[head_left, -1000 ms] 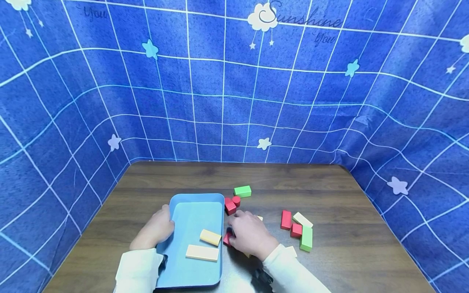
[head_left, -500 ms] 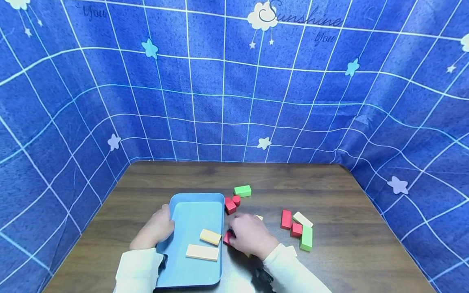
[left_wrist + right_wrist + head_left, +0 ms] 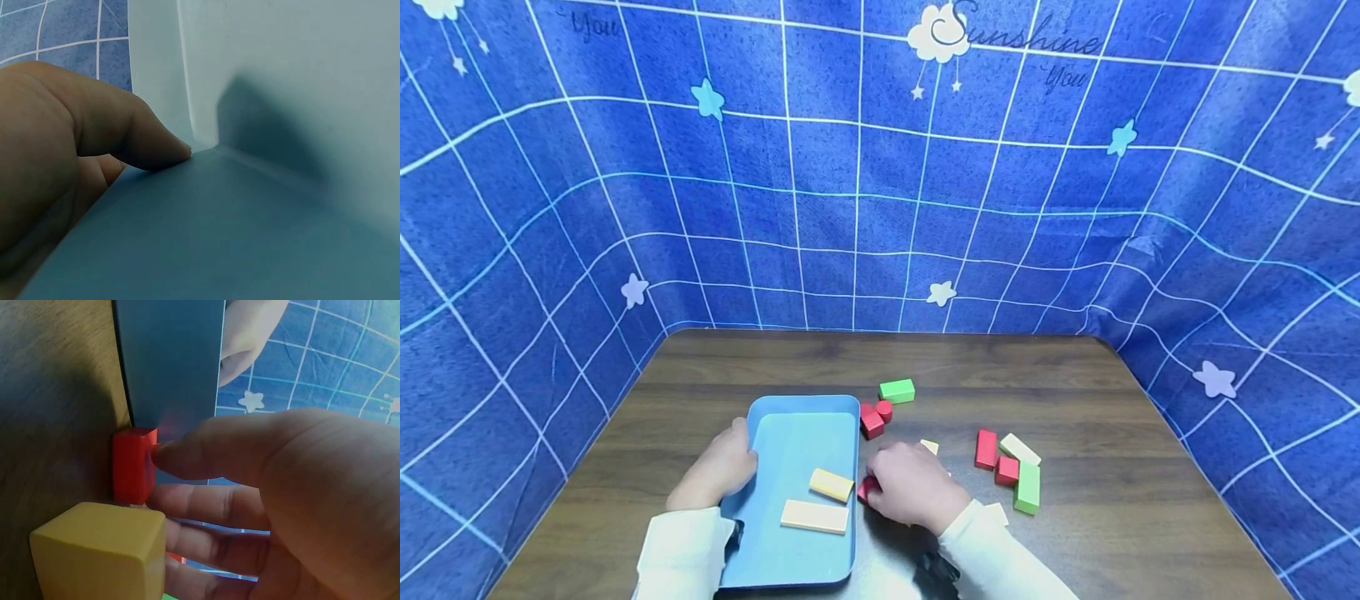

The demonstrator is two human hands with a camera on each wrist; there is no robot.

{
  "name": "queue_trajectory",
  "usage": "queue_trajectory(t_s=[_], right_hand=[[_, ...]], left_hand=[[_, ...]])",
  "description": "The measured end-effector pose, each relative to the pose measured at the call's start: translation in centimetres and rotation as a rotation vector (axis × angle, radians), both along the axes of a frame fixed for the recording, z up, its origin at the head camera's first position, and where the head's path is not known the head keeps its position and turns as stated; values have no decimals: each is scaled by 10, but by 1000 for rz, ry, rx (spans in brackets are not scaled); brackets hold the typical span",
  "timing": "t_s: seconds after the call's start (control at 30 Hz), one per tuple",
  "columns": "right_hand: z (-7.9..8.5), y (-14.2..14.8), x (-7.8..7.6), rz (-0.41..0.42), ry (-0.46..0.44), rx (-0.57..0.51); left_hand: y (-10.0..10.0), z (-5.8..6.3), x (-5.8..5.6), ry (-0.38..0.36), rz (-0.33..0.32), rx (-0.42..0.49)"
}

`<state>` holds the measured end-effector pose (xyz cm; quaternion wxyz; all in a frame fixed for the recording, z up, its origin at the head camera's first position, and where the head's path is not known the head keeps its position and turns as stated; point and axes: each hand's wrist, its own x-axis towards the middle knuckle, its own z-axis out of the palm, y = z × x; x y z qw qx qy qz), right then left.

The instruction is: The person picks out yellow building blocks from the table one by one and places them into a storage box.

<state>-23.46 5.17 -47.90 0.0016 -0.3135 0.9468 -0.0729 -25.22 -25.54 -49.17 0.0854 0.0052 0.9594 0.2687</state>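
Observation:
My left hand (image 3: 721, 468) grips the left rim of the blue tray (image 3: 797, 442); in the left wrist view the thumb (image 3: 156, 144) lies over the tray's wall. Inside the tray are a yellow half-round block (image 3: 831, 485) and a cream flat block (image 3: 814, 517). My right hand (image 3: 917, 485) is low over the table just right of the tray. Its thumb and index finger pinch a red block (image 3: 133, 467) that stands close against the tray's outer wall. A yellow block (image 3: 94, 550) sits near the other fingers in the right wrist view.
Beyond the right hand lie red blocks (image 3: 872, 422) and a green block (image 3: 897, 392). Farther right is a group with a red block (image 3: 986, 450), a cream block (image 3: 1020, 450) and a green block (image 3: 1027, 487). A blue patterned cloth (image 3: 880, 208) surrounds the table.
The right hand's fingers have drawn in a little toward the red block, showing more of the pale block behind them. The left hand and tray have stayed put.

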Motion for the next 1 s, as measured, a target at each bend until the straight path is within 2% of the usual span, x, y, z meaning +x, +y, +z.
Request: queue_trajectory(t_s=[0.3,0.83,1.0], right_hand=[[1,5,0,-12,-4,-5],[20,17,7,-12,-194,52],[22,18,8,-32,-217,66]], left_hand=[[0,0,0,1,-4,-3],[0,-1,1,-21,5,8],[0,0,1,-22,4,9]])
